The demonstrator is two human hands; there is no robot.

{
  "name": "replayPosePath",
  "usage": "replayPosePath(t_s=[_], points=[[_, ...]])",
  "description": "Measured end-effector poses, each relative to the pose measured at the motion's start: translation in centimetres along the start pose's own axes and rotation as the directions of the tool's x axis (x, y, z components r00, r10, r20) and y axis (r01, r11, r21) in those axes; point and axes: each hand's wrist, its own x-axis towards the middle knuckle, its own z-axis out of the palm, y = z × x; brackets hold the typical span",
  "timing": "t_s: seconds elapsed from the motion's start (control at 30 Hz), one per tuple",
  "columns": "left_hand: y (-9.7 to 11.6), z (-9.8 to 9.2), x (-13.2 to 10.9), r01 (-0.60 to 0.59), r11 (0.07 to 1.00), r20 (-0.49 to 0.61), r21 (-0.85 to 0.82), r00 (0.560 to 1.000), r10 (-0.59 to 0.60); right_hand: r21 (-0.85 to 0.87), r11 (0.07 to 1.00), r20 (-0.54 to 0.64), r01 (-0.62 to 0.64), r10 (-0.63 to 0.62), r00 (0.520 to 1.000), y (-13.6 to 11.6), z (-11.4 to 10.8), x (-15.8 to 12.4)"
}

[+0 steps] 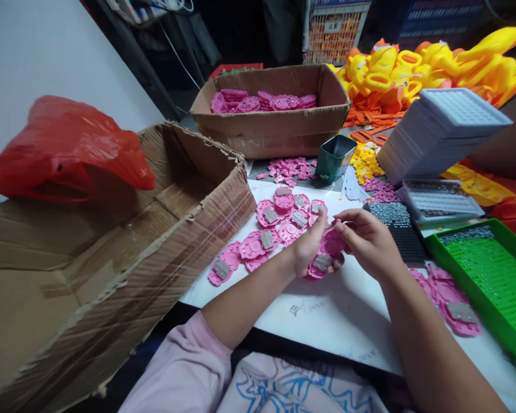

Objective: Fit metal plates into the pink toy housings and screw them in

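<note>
My left hand (310,245) is closed around a pink plastic casing (329,246) with a grey metal plate on its lower end, held just above the white work surface. At the casing's upper end, the thumb and forefinger of my right hand (365,238) pinch a small pink piece (337,222); the fingers partly cover it. Close by on the left lie several more pink casings (258,244), most with grey metal plates showing. Two or so other casings (454,307) lie under and beside my right forearm.
An open cardboard box (223,218) stands left, a red plastic bag (73,149) on its far side. Behind are a carton (270,135) of pink casings, small pink parts (290,169) and a green tin (333,160). Right are stacked white trays (438,135), a black screw tray (398,229) and a green tray (494,275).
</note>
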Motion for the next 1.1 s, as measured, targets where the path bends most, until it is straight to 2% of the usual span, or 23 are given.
replayPosePath(t_s=[0.2, 0.33, 0.43, 0.53, 0.63, 0.73, 0.83, 0.9, 1.1], points=[[-0.3, 0.3, -0.1, -0.058, 0.994, -0.057, 0.094, 0.996, 0.064, -0.086, 0.996, 0.083, 0.036, -0.029, 0.996, 0.3, -0.1, 0.0], [-0.7, 0.1, 0.1, -0.072, 0.985, -0.022, 0.157, 0.997, 0.077, -0.162, 0.981, 0.152, 0.104, -0.080, 0.985, 0.0, -0.2, -0.1], [-0.8, 0.0, 0.0, -0.185, 0.955, -0.002, 0.233, 0.982, 0.190, -0.226, 0.950, 0.170, 0.213, -0.177, 0.969, -0.7, -0.4, 0.0], [-0.7, 0.2, -0.5, -0.316, 0.895, 0.028, 0.315, 0.946, 0.324, -0.265, 0.902, 0.172, 0.342, -0.305, 0.937, -1.1, -0.5, 0.0], [-0.5, 0.7, -1.0, -0.362, 0.841, 0.056, 0.402, 0.926, 0.372, -0.270, 0.866, 0.185, 0.421, -0.382, 0.905, -1.2, -0.4, -0.1], [-0.5, 1.2, -1.3, -0.379, 0.825, 0.091, 0.420, 0.921, 0.378, -0.290, 0.836, 0.147, 0.466, -0.443, 0.885, -1.0, -0.2, -0.2], [-0.4, 1.2, -1.4, -0.389, 0.820, 0.106, 0.421, 0.918, 0.382, -0.268, 0.840, 0.125, 0.471, -0.455, 0.882, -1.0, -0.2, -0.2], [-0.3, 1.0, -1.4, -0.387, 0.821, 0.117, 0.420, 0.920, 0.373, -0.213, 0.874, 0.149, 0.437, -0.413, 0.899, -1.1, -0.4, -0.2], [-0.4, 0.1, -0.6, -0.249, 0.935, 0.182, 0.254, 0.961, 0.206, -0.035, 0.971, 0.186, 0.237, -0.226, 0.956, -1.0, -0.9, -0.3]])
